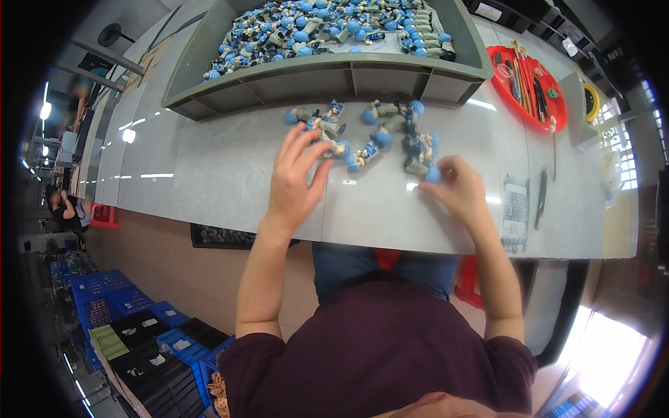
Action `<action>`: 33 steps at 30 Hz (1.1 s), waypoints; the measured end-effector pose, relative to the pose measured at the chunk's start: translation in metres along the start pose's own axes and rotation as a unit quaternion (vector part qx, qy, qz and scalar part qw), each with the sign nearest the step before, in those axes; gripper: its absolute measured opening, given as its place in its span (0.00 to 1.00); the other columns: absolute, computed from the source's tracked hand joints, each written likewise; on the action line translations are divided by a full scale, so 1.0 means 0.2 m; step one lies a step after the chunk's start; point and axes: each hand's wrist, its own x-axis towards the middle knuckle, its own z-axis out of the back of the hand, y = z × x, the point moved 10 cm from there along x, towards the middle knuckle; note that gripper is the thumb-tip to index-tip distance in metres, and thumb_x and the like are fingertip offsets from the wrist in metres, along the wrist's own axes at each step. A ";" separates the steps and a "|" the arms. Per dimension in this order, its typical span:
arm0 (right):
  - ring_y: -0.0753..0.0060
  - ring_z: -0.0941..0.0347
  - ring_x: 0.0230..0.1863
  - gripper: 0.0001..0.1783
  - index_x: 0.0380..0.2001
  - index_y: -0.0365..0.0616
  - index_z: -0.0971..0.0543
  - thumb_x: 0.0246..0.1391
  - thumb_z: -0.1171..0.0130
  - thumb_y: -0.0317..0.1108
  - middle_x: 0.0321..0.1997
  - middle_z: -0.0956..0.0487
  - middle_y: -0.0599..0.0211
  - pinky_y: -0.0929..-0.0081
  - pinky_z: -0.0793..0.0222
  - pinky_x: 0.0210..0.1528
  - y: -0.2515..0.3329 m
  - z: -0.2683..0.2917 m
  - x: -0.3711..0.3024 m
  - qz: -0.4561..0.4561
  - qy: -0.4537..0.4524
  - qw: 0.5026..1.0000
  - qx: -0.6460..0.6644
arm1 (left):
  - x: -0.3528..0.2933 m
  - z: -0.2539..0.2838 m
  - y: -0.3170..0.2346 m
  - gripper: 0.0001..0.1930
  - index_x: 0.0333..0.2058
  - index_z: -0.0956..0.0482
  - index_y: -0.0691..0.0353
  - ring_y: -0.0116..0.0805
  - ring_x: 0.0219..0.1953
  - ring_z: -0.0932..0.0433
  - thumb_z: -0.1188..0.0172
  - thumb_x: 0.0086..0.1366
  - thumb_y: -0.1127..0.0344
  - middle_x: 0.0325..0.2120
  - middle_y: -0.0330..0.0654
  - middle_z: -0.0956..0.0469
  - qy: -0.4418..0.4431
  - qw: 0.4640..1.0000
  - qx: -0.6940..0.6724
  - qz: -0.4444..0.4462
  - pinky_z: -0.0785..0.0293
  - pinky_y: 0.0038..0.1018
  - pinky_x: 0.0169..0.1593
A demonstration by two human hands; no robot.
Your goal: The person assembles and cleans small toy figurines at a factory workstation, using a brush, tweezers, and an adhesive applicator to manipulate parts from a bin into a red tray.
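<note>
Several small toy figurines with blue round heads, blue tops and grey-green legs lie loosely grouped on the grey tabletop. My left hand (296, 177) is open, its fingers spread beside the left group, with fingertips close to a figurine (339, 149). Whether they touch it is hard to see. On the other side, my right hand (458, 189) has thumb and fingers curled around the blue head of a figurine (433, 174) at the near end of the right group. Another figurine (364, 155) lies tilted between the two hands.
A large grey bin (293, 83) full of similar figurines stands just beyond the loose ones. To the right are a red tray (500, 87) with brushes and tools, a dark pen-like tool (541, 198) and a smudged grey sheet (516, 209). Blue crates (101, 284) stand on the lower left floor.
</note>
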 end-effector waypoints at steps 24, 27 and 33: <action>0.86 0.32 0.24 0.19 0.41 0.37 0.25 0.41 0.38 0.23 0.26 0.26 0.70 0.88 0.34 0.28 -0.11 -0.08 -0.13 -0.106 0.030 0.959 0.260 | -0.33 -0.74 -0.17 0.17 0.49 0.32 0.66 0.26 0.33 0.26 0.52 0.64 0.65 0.37 0.46 0.25 0.148 0.585 -0.662 0.445 0.28 0.22 0.36; 0.86 0.33 0.24 0.19 0.41 0.39 0.24 0.40 0.37 0.23 0.26 0.26 0.71 0.87 0.34 0.28 -0.11 -0.08 -0.13 -0.099 0.023 0.962 0.254 | -0.34 -0.75 -0.17 0.16 0.48 0.31 0.67 0.26 0.33 0.26 0.52 0.63 0.65 0.37 0.46 0.25 0.146 0.580 -0.665 0.448 0.27 0.22 0.36; 0.86 0.36 0.25 0.19 0.40 0.39 0.23 0.40 0.37 0.23 0.29 0.25 0.71 0.88 0.36 0.28 -0.11 -0.09 -0.13 -0.096 0.020 0.961 0.260 | -0.34 -0.75 -0.16 0.16 0.47 0.31 0.68 0.27 0.33 0.25 0.51 0.63 0.65 0.37 0.46 0.25 0.143 0.596 -0.651 0.448 0.26 0.22 0.35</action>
